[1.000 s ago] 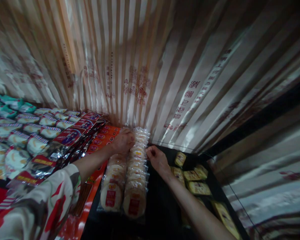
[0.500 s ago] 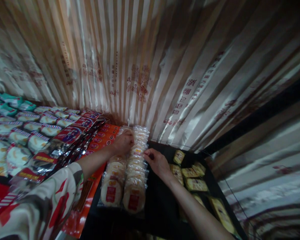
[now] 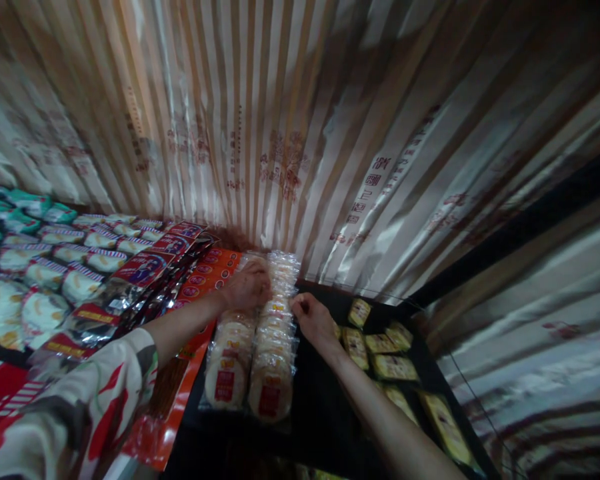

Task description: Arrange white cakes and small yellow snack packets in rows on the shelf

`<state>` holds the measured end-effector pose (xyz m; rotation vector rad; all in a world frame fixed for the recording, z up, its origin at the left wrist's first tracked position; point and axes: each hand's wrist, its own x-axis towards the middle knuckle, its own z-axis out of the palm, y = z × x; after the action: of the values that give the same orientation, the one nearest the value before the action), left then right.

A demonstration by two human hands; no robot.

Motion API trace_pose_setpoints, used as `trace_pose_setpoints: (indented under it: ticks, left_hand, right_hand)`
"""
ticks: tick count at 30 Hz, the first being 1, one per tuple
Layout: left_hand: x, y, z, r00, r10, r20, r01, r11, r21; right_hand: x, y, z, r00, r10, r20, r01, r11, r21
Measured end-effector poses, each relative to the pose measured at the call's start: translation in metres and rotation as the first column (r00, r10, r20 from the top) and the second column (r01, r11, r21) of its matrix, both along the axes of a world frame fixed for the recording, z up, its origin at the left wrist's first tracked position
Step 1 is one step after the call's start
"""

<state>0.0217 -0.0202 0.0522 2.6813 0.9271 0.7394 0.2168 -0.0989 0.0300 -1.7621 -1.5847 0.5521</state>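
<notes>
Two rows of wrapped round crackers are stood on edge, side by side and touching, on a black bench (image 3: 325,407). They run from near its front edge back to the striped curtain (image 3: 280,133). The left hand (image 3: 250,287) is laid over the far end of the left row (image 3: 226,377) with its fingers bent down onto the packs; whether anything is clasped in that grip cannot be told. The right hand (image 3: 314,319) is set against the right flank of the right row (image 3: 273,387), towards its far end. Its grip is closed, and thumb and fingertips are pinched on the clear wrapper of a pack there. On the left no room is left: orange packets (image 3: 205,277) are pressed against the left row, with red packets (image 3: 150,263) overlapped beyond them and white packets (image 3: 45,307) further out. At the back the rows are carried almost to the foot of the curtain, so little space remains there. On the right a bare strip of bench is kept open between the right row and the scattered yellow packets (image 3: 380,347), and it is crossed by the right forearm. A narrow margin of bare bench is seen in front of the nearest packs. A patterned sleeve (image 3: 80,407) is seen on the left arm.
</notes>
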Motion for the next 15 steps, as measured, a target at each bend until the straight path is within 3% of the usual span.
trace_pose_setpoints:
  ticks: [4,7,12,15]
  left_hand:
    - [0.002,-0.003,0.0,0.997,-0.06,-0.053,0.062,0.997,0.04]
    - [0.006,-0.005,-0.001,0.997,-0.055,-0.061,0.058,0.997,0.05]
    - [0.008,-0.005,-0.001,0.996,-0.016,-0.087,0.019,0.999,0.031]
    - [0.006,-0.005,-0.001,0.997,-0.007,-0.073,0.009,1.0,0.026]
  right_hand:
    - [0.0,-0.002,-0.002,0.997,-0.038,-0.074,0.039,0.999,0.015]
    - [0.003,-0.008,0.002,0.995,-0.091,-0.04,0.091,0.996,0.006]
    - [0.007,-0.017,0.005,1.0,0.021,-0.001,-0.021,0.997,-0.08]
    - [0.004,-0.018,0.005,0.998,0.055,-0.032,-0.057,0.996,-0.068]
